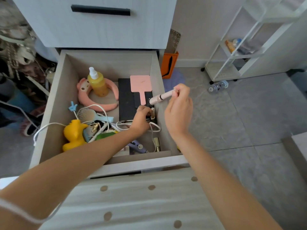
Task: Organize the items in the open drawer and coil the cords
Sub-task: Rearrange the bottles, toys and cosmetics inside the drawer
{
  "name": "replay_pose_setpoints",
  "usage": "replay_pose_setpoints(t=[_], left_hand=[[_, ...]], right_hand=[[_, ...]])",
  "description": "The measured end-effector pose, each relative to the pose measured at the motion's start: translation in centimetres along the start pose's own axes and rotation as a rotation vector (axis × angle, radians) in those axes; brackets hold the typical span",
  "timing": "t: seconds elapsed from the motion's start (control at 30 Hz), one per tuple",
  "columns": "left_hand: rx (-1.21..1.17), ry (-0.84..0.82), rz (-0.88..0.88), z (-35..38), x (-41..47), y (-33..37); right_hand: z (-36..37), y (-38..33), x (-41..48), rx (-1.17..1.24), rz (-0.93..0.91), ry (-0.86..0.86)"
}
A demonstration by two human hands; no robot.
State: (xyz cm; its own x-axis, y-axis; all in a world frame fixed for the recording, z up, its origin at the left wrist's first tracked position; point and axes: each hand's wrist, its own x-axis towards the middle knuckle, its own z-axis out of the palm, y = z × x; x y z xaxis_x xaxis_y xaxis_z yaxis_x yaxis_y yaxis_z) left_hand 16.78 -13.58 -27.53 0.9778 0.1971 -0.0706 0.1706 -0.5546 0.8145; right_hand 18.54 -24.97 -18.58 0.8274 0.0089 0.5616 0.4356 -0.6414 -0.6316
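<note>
The open drawer [54,103] holds a yellow spray bottle [98,83], a pink headband [99,103], a pink hand mirror [141,87] lying on a black case [127,100], a comb [88,114], a yellow duck [74,135] and a tangled white cord [103,108]. My right hand [178,107] pinches a pink pen-shaped tube [160,97] above the drawer's right side. My left hand [141,118] reaches into the drawer and grips a small gold tube [152,113] at the case's front right corner.
A closed drawer with a black handle [100,9] sits above. A white wheeled rack [232,60] stands on the grey floor to the right. An orange box [169,65] leans beside the cabinet. Clutter lies at the left.
</note>
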Motion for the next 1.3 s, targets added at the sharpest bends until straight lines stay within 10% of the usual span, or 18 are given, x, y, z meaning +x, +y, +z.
replay_pose_setpoints(t=[0.47,0.73,1.3], left_hand=[[0.466,-0.083,0.01,-1.3,-0.1,0.2],[0.607,-0.739,0.304,-6.5,-3.0,-2.7],[0.58,-0.463,0.254,-8.5,-3.7,-3.5]], right_hand=[[0.0,0.4,0.0,0.024,-0.063,-0.089],[0.6,0.4,0.7,-0.16,-0.357,-0.366],[2.1,-1.5,1.7,-0.708,-0.675,-0.928]])
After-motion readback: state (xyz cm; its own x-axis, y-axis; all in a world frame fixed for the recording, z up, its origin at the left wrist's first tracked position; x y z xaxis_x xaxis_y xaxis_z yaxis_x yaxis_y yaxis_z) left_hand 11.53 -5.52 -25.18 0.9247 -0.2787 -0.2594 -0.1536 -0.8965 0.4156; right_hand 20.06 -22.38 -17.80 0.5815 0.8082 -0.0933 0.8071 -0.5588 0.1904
